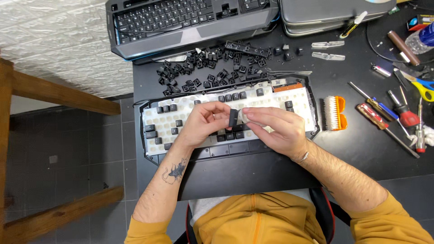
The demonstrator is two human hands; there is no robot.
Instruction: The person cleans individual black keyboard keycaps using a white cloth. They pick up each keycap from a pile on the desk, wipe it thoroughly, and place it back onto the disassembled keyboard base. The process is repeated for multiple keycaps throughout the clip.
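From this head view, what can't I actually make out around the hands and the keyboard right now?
Head view only:
- Centre of the stripped keyboard: covered by the left hand and right hand.
- Black keycap between them: its underside is too small to read.
- Second keyboard: cut off by the top edge.
- Scissors: cut off by the right edge.
- Loose keycaps: too small to count.

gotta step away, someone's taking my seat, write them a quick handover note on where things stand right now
Left hand: pinches a wide black plastic keycap by its left side.
Right hand: holds the same keycap from the right, over the stripped black keyboard with white membrane.
Done: most keys are off; loose black keycaps are piled behind it.
Left: a few keys are still seated in scattered spots. Orange-handled brush and screwdrivers lie to the right.
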